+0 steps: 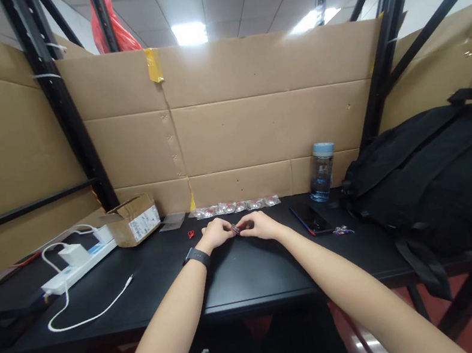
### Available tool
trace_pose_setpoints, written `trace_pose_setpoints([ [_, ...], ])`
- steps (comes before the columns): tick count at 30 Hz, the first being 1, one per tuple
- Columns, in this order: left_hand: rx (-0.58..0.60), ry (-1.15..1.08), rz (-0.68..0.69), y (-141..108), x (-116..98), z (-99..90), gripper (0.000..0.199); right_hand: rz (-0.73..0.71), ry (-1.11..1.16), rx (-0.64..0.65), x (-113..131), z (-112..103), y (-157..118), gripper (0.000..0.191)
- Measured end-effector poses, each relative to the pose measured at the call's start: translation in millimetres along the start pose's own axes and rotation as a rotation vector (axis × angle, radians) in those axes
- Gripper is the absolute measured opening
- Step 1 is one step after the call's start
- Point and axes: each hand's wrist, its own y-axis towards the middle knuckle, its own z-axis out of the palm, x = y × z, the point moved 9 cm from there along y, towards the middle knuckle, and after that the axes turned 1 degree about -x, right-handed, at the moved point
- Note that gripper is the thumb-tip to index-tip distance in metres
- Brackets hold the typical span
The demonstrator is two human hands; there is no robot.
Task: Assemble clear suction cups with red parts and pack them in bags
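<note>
My left hand (217, 234) and my right hand (261, 225) meet above the black table, fingertips pinched together on one small, roundish object (235, 229). It looks dark and shiny with a reddish edge; its kind is too small to make out, and fingers cover part of it. Just beyond my hands, a row of small clear packets (241, 206) with silvery and red contents lies along the cardboard wall. Left of my left hand is a small red looped piece (191, 234). A dark watch (198, 257) is on my left wrist.
At left are an opened cardboard box (133, 221), a clear plastic bag (173, 221), and a white power strip (81, 268) with a white cable (92, 319). To the right are a phone (312, 219), a trinket (343, 230), a water bottle (322, 173) and a black backpack (441, 177).
</note>
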Motion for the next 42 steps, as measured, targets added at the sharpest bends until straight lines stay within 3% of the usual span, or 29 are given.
trace_pose_setpoints([
  [6, 0.007, 0.042, 0.038, 2, -3, -0.4, 0.019, -0.001, -0.005, -0.026, -5, 0, 2, 0.029],
  [9, -0.071, 0.126, 0.038, 6, 10, -20.2, 0.023, 0.019, -0.06, -0.041, -6, 4, 3, 0.022],
  [11, -0.283, 0.207, -0.079, 2, 40, -55.5, 0.031, 0.044, -0.086, -0.038, -6, 7, 2, 0.018],
  [14, -0.558, 0.257, -0.338, -18, 103, -105.8, 0.044, 0.064, -0.114, -0.036, -3, 10, 2, 0.016],
  [17, -0.553, 0.265, -0.408, -28, 149, -121.0, 0.049, 0.073, -0.115, -0.046, -1, 12, 3, 0.016],
  [20, -0.553, 0.307, -0.424, -32, 166, -121.7, 0.037, 0.072, -0.1, -0.052, -1, 13, 3, 0.016],
  [26, -0.653, 0.308, -0.421, -34, 146, -129.9, 0.021, 0.092, -0.037, -0.081, -3, 11, 4, 0.042],
  [31, -0.791, 0.209, -0.246, -38, 99, -147.7, 0.022, 0.018, -0.049, -0.049, 2, 14, 11, 0.035],
  [33, -0.685, 0.205, -0.113, -29, 71, -133.5, 0.023, -0.022, -0.138, -0.011, 6, 18, 14, 0.039],
  [37, -0.332, 0.317, 0.133, -10, 17, -75.5, 0.021, -0.059, -0.253, 0.108, 10, 29, 16, 0.04],
  [42, -0.161, 0.305, 0.224, -2, -2, -36.2, 0.03, -0.045, -0.274, 0.186, 10, 35, 20, 0.047],
])
